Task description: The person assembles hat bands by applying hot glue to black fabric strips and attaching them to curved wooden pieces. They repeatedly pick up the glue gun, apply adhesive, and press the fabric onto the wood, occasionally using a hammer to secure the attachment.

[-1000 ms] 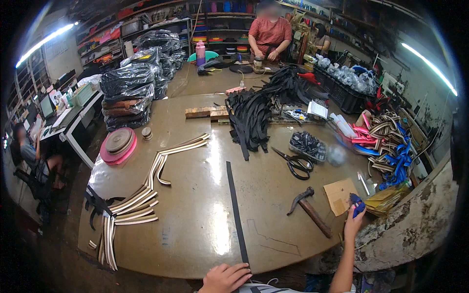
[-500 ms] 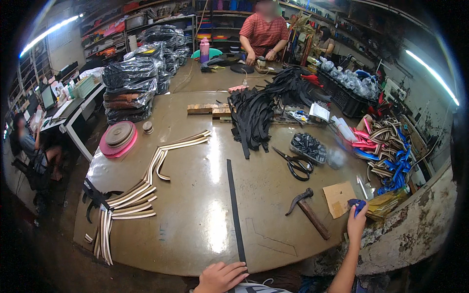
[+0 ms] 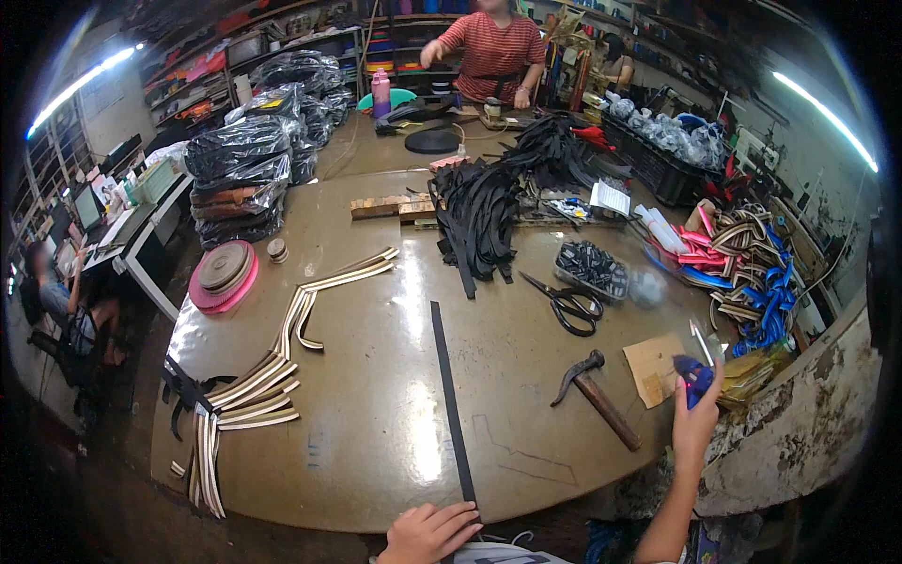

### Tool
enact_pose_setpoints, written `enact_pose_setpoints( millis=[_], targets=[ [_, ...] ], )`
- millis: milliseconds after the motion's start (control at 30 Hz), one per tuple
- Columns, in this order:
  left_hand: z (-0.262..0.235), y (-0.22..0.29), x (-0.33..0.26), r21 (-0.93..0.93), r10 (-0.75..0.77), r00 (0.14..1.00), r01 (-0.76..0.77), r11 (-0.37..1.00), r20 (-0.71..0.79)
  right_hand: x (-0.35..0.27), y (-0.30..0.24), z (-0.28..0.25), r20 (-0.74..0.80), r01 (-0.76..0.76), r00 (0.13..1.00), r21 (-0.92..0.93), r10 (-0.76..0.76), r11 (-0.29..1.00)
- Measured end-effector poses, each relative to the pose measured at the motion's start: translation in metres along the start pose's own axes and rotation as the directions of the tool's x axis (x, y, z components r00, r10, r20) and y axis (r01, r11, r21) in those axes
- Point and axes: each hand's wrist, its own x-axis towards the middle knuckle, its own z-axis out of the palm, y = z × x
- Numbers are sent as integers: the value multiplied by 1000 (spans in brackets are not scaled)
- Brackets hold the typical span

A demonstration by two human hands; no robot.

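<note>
A long, narrow black strap [image 3: 449,404] runs from the middle of the table to its near edge. My left hand [image 3: 434,532] lies over the strap's near end, fingers stretched out flat. Off to the right, my right hand [image 3: 695,414] is closed around a small blue object [image 3: 696,379] with a red spot of light on it; its exact kind does not show. Behind that hand is a square of brown cardboard [image 3: 655,368]. Left of the cardboard lies a hammer [image 3: 601,402] with a wooden handle. Black-handled scissors [image 3: 569,308] lie farther back.
Striped webbing strips [image 3: 254,387] spread over the left side, near webbing rolls [image 3: 224,274]. A black strap pile [image 3: 476,221] lies at the back beside a tub of black buckles [image 3: 592,271]. Bagged stacks [image 3: 240,169] stand back left. Across the table stands a co-worker [image 3: 493,56].
My right hand has risen slightly with the blue object, which now shows a red spot. My left hand stays on the strap. The co-worker's arm has lifted off the black coil.
</note>
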Motion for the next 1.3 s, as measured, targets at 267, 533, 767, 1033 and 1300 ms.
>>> enact_pose_setpoints(
  millis=[267, 533, 767, 1033, 1300],
  targets=[
    [4, -6, -2, 17, -50, 996, 48, 999, 78, -26, -71, 3, 478, -114, 863, 498, -162, 860],
    [15, -13, -10, 41, -36, 999, 35, 999, 28, -44, -98, 56, 608, 210, 535, 577, -587, 789],
    [13, -13, -10, 37, -40, 999, 39, 999, 30, -61, -95, 85, 672, 267, 331, 606, -662, 749],
    [14, -13, -9, 37, -52, 998, 51, 998, 26, -57, -97, 91, 689, 274, 275, 612, -671, 742],
    [13, -12, -7, 19, -67, 998, 67, 998, 15, -51, -100, 102, 650, 372, 267, 611, -711, 699]
  ],
)
